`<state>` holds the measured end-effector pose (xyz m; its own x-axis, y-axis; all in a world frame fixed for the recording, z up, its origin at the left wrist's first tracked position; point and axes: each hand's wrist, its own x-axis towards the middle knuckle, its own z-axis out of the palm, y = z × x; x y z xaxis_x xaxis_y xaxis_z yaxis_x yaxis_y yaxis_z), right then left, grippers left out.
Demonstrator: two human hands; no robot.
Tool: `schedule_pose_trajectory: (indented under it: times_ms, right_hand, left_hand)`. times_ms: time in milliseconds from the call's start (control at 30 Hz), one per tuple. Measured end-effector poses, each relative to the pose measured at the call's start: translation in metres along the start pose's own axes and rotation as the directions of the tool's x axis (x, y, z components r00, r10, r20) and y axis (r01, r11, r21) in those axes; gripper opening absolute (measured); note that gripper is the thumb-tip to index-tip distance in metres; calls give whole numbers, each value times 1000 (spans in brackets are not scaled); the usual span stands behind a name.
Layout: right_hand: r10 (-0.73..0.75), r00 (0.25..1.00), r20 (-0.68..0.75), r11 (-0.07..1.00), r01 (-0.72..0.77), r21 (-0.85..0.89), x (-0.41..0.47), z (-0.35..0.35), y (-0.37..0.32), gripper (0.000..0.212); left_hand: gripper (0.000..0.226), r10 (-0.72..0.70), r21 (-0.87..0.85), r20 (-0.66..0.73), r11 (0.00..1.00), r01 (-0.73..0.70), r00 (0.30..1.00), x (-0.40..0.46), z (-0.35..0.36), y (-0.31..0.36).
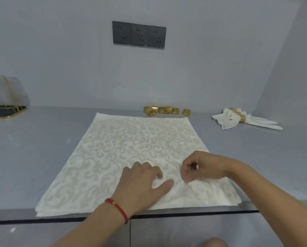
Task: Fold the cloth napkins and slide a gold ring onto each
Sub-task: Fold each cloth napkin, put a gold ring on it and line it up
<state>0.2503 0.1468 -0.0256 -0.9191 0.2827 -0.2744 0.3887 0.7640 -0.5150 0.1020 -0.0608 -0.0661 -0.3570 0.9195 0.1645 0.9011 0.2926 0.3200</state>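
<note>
A cream napkin (131, 148) with a pale scroll pattern lies spread flat on the grey counter, its near edge at the counter's front. My left hand (142, 182) rests on its near middle, fingers bent and thumb stretched to the right. My right hand (200, 168) pinches a small ridge of the cloth just right of the left thumb. Several gold rings (165, 110) stand in a loose group against the wall beyond the napkin. Two folded napkins (238, 120), each with a gold ring on it, lie at the back right.
The grey counter (33, 148) runs from wall to front edge. A black tray with gold trim (4, 111) sits at the far left under a folded grey cloth (6, 91). A dark socket panel (139, 34) is on the wall. A side wall closes the right.
</note>
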Motion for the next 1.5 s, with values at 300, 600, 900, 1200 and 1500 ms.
schedule_pose_trajectory:
  times_ms: [300,600,900,1200,1500]
  right_hand:
    - [-168,888,-427,975,87,-203,21,11,14,16]
    - [15,888,-460,999,-36,-37,-5,-6,82,11]
    - [-38,847,-530,995,-18,-100,-55,10,66,28]
    - [-142,972,-188,990,138,-30,-83,36,-2,39]
    - [-205,956,-209,962,236,136,-26,25,-41,32]
  left_hand:
    - [21,-11,223,-28,975,17,1000,9,-18,5]
    - [29,-24,326,-43,945,36,999,12,-20,11]
    - [32,55,256,52,964,-67,997,35,-6,24]
    - [46,118,-201,144,976,-88,982,10,-50,-56]
    - [17,46,-461,292,882,99,955,-5,-95,-102]
